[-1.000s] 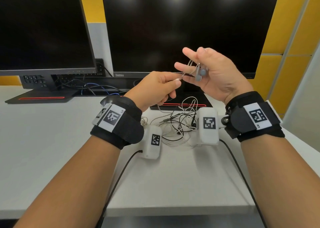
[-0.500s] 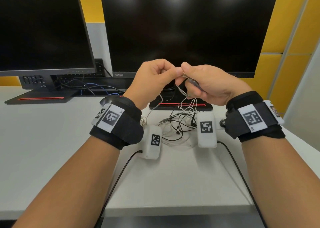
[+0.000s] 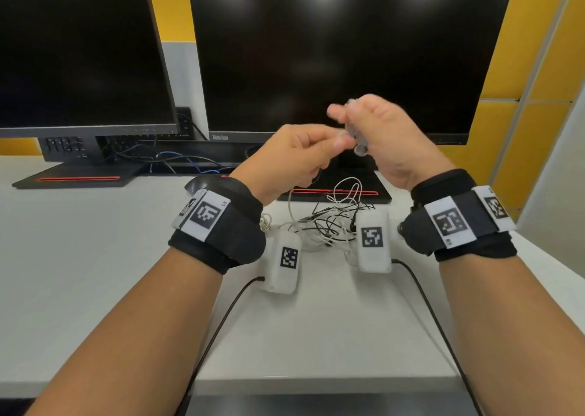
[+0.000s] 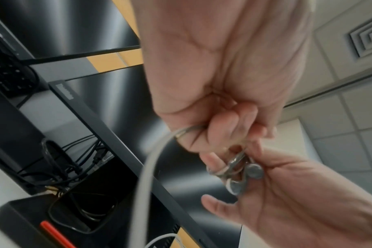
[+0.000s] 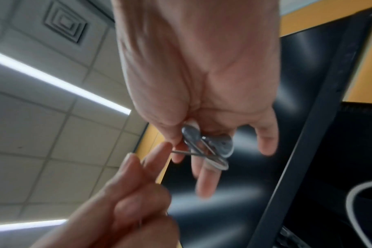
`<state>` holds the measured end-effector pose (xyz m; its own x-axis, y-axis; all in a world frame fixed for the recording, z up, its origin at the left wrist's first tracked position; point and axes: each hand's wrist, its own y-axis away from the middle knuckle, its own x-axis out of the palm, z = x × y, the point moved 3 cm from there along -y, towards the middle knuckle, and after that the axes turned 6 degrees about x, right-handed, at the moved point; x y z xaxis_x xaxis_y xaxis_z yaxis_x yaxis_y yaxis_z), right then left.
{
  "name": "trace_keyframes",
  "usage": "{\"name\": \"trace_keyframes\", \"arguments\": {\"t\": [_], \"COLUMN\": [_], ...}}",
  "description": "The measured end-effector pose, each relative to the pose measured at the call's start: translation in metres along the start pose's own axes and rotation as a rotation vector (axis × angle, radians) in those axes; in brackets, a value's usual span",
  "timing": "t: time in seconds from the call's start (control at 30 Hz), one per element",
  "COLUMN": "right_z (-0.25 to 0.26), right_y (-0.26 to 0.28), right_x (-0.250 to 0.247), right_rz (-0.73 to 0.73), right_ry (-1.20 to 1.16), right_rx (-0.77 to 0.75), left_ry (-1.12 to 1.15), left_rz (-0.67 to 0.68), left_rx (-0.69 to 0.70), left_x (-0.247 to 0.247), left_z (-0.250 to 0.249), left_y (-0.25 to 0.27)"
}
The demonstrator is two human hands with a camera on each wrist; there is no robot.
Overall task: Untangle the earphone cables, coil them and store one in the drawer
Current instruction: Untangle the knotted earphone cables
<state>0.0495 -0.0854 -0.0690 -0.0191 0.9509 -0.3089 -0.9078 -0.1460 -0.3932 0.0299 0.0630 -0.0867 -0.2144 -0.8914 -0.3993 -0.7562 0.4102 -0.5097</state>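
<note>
- Grey-white earphone cable (image 4: pixel 148 169), thin and glossy, is wound in loops round the right hand (image 3: pixel 389 140) fingers (image 5: pixel 208 177), both earbuds (image 4: pixel 254 171) tucked at its palm.
- Left hand (image 3: pixel 294 159) fingers (image 4: pixel 221 132) pinch the cable's free run, held up before the monitor (image 3: pixel 332 51).
- Tangled black and white cables (image 3: pixel 332 222) lie on the white surface (image 3: pixel 79 257) beneath, near the monitor base; bare surface spreads toward its near edge.

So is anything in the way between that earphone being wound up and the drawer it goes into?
No drawer shows in any view, so that path cannot be judged. The white earphone cable held by the left hand and right hand trails down into the tangled cables on the desk.
</note>
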Motion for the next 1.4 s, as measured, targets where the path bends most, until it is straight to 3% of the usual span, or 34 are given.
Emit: {"name": "trace_keyframes", "arguments": {"t": [0.1, 0.2, 0.33, 0.5, 0.57, 0.67, 0.73, 0.83, 0.93, 1.1, 1.17, 1.27, 1.33, 1.4], "right_z": [-0.001, -0.002, -0.004, -0.001, 0.003, 0.005, 0.003, -0.003, -0.007, -0.008, -0.007, 0.001, 0.007, 0.008], "right_y": [0.005, 0.008, 0.007, 0.010, 0.010, 0.004, 0.000, -0.005, -0.005, 0.003, 0.005, 0.006, 0.006, 0.004], "right_x": [0.009, 0.008, 0.000, -0.005, -0.006, -0.011, -0.014, -0.015, -0.008, 0.004, 0.001, -0.004, -0.007, -0.014], "right_rz": [0.208, 0.353, 0.319, 0.358, 0.325, 0.253, 0.135, -0.051, -0.070, 0.204, 0.268, 0.261, 0.231, 0.174], "right_ry": [0.061, -0.025, -0.197, -0.268, -0.497, -0.781, -0.697, -0.306, 0.070, 0.157, 0.045, -0.359, -0.686, -0.865], "right_rx": [0.070, 0.100, 0.085, 0.080, 0.070, -0.020, -0.052, -0.052, -0.032, 0.121, 0.109, 0.081, 0.055, -0.013], "left_ry": [0.032, 0.031, 0.073, 0.045, 0.021, -0.054, -0.089, -0.014, 0.134, 0.275, 0.253, 0.153, 0.063, -0.042], "left_rz": [-0.153, -0.155, -0.144, -0.254, -0.244, -0.120, 0.025, 0.161, 0.043, -0.202, -0.249, -0.242, -0.157, -0.030], "left_rx": [0.048, 0.069, 0.087, 0.049, 0.032, -0.015, -0.061, -0.054, 0.035, 0.083, 0.066, 0.000, -0.052, -0.102], "left_x": [-0.008, -0.006, -0.002, -0.011, -0.010, -0.005, 0.001, 0.008, 0.005, -0.010, -0.012, -0.009, -0.005, 0.000], "left_z": [0.000, 0.002, -0.001, 0.003, 0.004, 0.006, 0.006, 0.002, -0.003, 0.002, 0.003, 0.008, 0.011, 0.012], "left_y": [-0.003, -0.003, -0.003, -0.004, -0.005, -0.003, 0.000, 0.004, 0.001, -0.005, -0.006, -0.007, -0.006, -0.005]}}
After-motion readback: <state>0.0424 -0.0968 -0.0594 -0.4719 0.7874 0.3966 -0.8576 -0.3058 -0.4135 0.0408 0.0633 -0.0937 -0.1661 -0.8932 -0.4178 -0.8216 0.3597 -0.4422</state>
